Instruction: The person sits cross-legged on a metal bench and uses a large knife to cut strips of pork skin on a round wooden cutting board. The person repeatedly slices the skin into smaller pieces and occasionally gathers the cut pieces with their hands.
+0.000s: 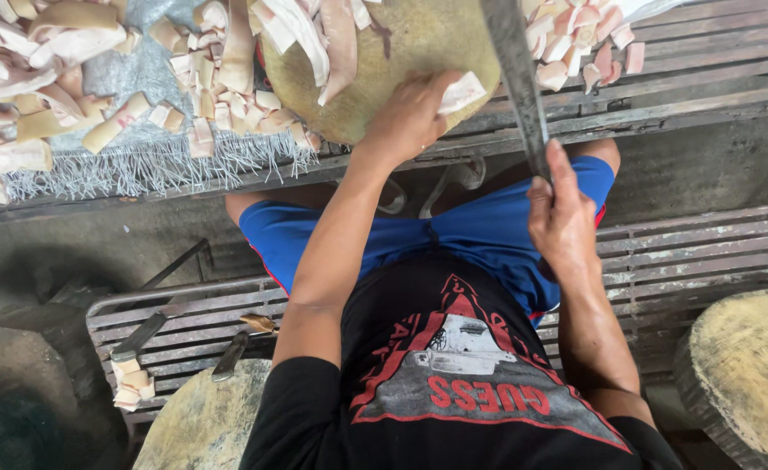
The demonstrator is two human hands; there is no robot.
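The left hand (pixel 410 109) pins a fat strip (pixel 460 91) on the round block (pixel 401 52); the right hand's (pixel 562 218) grip wraps the cleaver (pixel 516 78), raised at three o'clock, clear for chopping.

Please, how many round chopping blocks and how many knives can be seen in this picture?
Round chopping blocks: 3 (top block under the left hand, which grips a meat piece; bottom block; right block)
Knives: 3 (long knife in the right hand; two bench knives)
Total: 6

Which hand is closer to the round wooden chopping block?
Left. The left hand rests on the chopping block; the right hand is off it, holding a knife.
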